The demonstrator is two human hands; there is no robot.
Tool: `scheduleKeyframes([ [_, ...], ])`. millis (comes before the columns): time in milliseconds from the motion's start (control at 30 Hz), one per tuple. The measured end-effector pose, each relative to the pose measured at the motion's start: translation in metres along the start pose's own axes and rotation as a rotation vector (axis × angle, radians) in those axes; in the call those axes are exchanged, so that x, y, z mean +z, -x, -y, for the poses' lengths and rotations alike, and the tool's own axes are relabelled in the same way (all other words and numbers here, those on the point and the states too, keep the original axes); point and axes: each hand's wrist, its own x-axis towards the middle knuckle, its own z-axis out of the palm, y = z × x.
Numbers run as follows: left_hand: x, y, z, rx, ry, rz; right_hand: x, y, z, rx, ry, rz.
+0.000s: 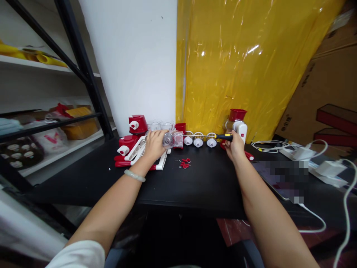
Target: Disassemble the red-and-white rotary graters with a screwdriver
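Note:
My left hand (154, 145) is closed round a clear plastic housing (176, 140) with a round end, holding it just above the table. A screwdriver (224, 136) with a black and yellow handle is gripped in my right hand (235, 146). Its long shaft points left, and the tip appears to meet the housing's right side. Below lie several small red pieces with metal pins (185, 163). White frames with red handles (134, 155) rest beside and partly behind my left hand. Behind the shaft stand three white round parts (198, 140).
Red housings with white knobs (137, 124) are stacked at the back left. An assembled red and white device (240, 128) stands behind my right hand. On the right are a tablet (272, 180), a power strip (329, 173) and white cables. A black-framed shelf (92, 93) borders the left.

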Motion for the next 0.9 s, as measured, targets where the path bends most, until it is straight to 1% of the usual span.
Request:
scheduleKeyframes([
  [100,0.0011,0.0002,-0.0002,0.014,0.008,0.001,-0.0011,0.0024,0.0046,0.032,-0.181,0.080],
  [200,0.0023,0.0000,0.0003,0.016,0.025,-0.005,-0.0031,0.0053,0.0093,0.022,-0.200,0.123],
  [267,0.0031,-0.0001,0.0009,0.018,0.031,-0.003,-0.0037,0.0052,0.0091,0.008,-0.145,0.093],
  [333,0.0038,0.0000,0.0016,0.014,0.035,0.002,-0.0039,0.0036,0.0066,-0.012,-0.025,0.020],
  [433,0.0040,0.0003,0.0022,0.008,0.044,0.008,-0.0042,0.0008,0.0021,-0.109,0.219,-0.087],
  [467,0.0039,0.0003,0.0023,0.009,0.046,0.009,-0.0043,0.0004,0.0014,-0.145,0.248,-0.099],
  [500,0.0038,0.0003,0.0024,0.011,0.044,0.008,-0.0042,0.0003,0.0012,-0.168,0.223,-0.095],
  [533,0.0036,0.0003,0.0026,0.013,0.040,0.006,-0.0040,0.0007,0.0017,-0.172,0.152,-0.075],
  [633,0.0031,-0.0001,0.0031,0.009,0.018,-0.001,-0.0025,0.0035,0.0051,-0.103,-0.117,0.060],
  [700,0.0031,-0.0004,0.0035,0.000,0.007,-0.007,-0.0016,0.0054,0.0068,-0.060,-0.180,0.130],
  [733,0.0032,-0.0005,0.0037,-0.002,0.003,-0.008,-0.0013,0.0059,0.0070,-0.053,-0.165,0.129],
  [800,0.0034,-0.0006,0.0039,0.003,-0.003,-0.007,-0.0011,0.0060,0.0062,-0.060,-0.063,0.055],
  [900,0.0037,-0.0003,0.0039,0.030,-0.012,-0.008,-0.0019,0.0043,0.0037,-0.117,0.188,-0.079],
])
